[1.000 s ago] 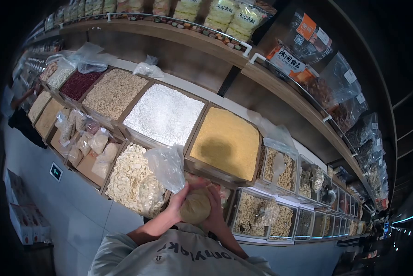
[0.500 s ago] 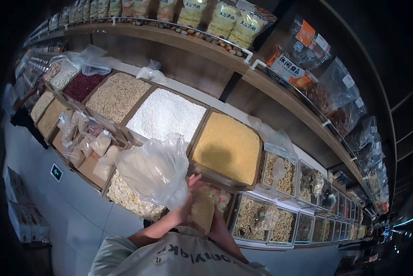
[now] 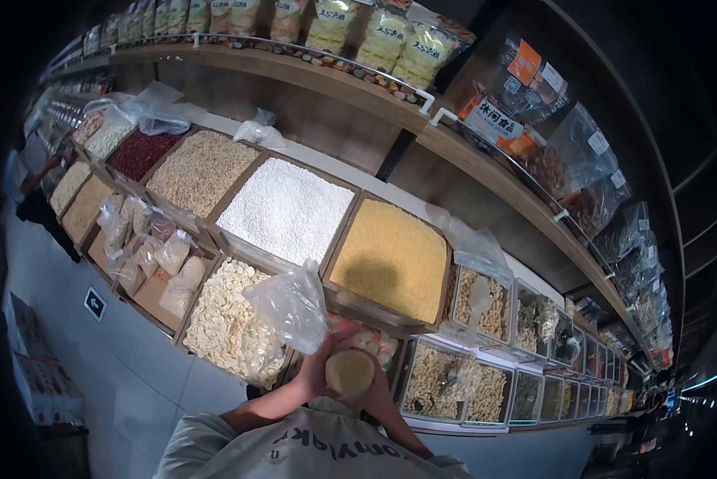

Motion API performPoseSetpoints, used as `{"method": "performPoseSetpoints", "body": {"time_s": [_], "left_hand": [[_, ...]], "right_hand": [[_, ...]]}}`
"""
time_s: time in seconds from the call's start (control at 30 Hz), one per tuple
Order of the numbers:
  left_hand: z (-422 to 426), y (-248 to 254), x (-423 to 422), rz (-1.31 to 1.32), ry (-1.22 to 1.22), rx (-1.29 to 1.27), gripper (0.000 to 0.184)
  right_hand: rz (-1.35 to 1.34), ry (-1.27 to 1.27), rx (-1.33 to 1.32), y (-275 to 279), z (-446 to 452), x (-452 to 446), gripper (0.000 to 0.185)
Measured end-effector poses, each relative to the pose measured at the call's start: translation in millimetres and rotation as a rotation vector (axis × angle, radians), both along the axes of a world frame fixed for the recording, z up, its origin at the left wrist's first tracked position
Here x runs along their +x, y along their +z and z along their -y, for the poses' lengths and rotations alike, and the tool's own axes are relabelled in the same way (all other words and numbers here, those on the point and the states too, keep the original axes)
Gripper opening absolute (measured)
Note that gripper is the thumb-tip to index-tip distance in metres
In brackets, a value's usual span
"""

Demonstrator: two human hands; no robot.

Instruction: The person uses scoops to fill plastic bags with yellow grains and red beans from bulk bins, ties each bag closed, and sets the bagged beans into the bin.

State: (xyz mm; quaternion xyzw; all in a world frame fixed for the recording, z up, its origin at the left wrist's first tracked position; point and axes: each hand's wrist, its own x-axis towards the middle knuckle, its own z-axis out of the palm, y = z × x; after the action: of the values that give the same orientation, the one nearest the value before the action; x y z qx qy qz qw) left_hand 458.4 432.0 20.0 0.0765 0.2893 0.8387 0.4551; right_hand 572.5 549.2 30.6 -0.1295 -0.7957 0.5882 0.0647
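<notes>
A clear plastic bag with tan-yellow contents (image 3: 350,375) is held between both hands in front of the apron. My left hand (image 3: 318,366) wraps round the bag's left side, its fingers closed on it. The bag's loose, transparent upper part (image 3: 291,307) sticks out up and left over the bin of pale flakes (image 3: 227,319). My right hand (image 3: 379,385) presses on the right side of the filled part; its fingers are partly hidden behind the bag. Just beyond the hands stands the bin of yellow grain (image 3: 392,255), with a shadow on it.
Bins of white grain (image 3: 285,209), beige grain (image 3: 200,172) and dark red beans (image 3: 141,153) line the back left. Small filled bags (image 3: 172,254) lie in a lower compartment. Clear boxes (image 3: 434,383) stand to the right. A wooden shelf (image 3: 295,68) with packets runs above.
The loose plastic, puffed out wide half a second ago, is now narrower and gathered. The filled part has turned, showing a rounded end towards me. Both hands remain on the bag.
</notes>
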Motion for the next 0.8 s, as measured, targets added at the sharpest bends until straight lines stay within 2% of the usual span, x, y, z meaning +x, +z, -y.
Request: {"method": "performPoseSetpoints", "body": {"time_s": [0.07, 0.1, 0.17, 0.23, 0.27, 0.3, 0.33, 0.37, 0.4, 0.47, 0.5, 0.53, 0.57, 0.6, 0.67, 0.7, 0.77, 0.8], "left_hand": [[-5, -7, 0, -0.027, 0.026, -0.006, 0.057], [-6, -8, -2, -0.439, 0.146, -0.091, 0.057], [-7, -17, -3, -0.849, 0.268, -0.175, 0.057], [-4, -24, -7, -0.916, 0.189, -0.171, 0.062], [0, -23, -10, -0.939, 0.163, -0.168, 0.067], [9, -9, -16, -1.216, -0.032, -0.379, 0.063], [10, -9, -17, -1.286, -0.041, -0.375, 0.057], [12, -10, -18, -1.356, -0.046, -0.370, 0.052], [14, -10, -19, -1.425, -0.050, -0.362, 0.049], [13, -6, -24, -0.997, 0.021, -0.268, 0.053], [13, -5, -24, -0.783, 0.054, -0.220, 0.056], [12, -4, -22, -0.782, 0.050, -0.220, 0.056], [11, -4, -21, -0.534, 0.021, -0.140, 0.058], [10, -3, -19, -0.286, -0.005, -0.061, 0.060], [5, -1, -13, -0.235, -0.005, -0.039, 0.060], [2, -1, -9, -0.279, 0.017, -0.089, 0.060], [-1, -1, -11, -0.326, 0.046, -0.135, 0.060], [-1, -3, -13, -0.634, 0.152, -0.246, 0.055]], "right_hand": [[0.082, -0.055, -0.101, -15, -5, 9, 0.092], [0.147, -0.032, 0.207, -48, -15, 24, 0.088], [0.211, -0.008, 0.515, -54, -16, 23, 0.085], [0.070, -0.364, -1.366, -6, 4, -5, 0.071], [0.069, -0.363, -1.364, 1, 8, 0, 0.071], [-0.040, -0.159, -0.819, 7, 9, 7, 0.052], [-0.140, 0.036, -0.267, 9, 8, 12, 0.037], [-0.144, 0.038, -0.264, -2, -2, 15, 0.037], [-0.025, -0.016, -0.992, -14, -15, 14, 0.038], [0.114, -0.077, -1.719, -29, -23, 15, 0.041], [0.167, -0.156, -1.028, -31, -23, 14, 0.039], [0.202, -0.217, -0.335, -33, -23, 14, 0.038], [0.123, -0.125, -0.130, -29, -23, 11, 0.046], [0.123, -0.127, -0.130, -26, -21, 9, 0.046], [0.081, 0.029, -0.323, -17, -12, 5, 0.054], [0.081, 0.030, -0.323, -15, -8, 5, 0.054], [0.102, -0.010, -0.868, -13, -1, 2, 0.059], [0.103, -0.004, -0.865, -11, -1, 3, 0.059]]}}
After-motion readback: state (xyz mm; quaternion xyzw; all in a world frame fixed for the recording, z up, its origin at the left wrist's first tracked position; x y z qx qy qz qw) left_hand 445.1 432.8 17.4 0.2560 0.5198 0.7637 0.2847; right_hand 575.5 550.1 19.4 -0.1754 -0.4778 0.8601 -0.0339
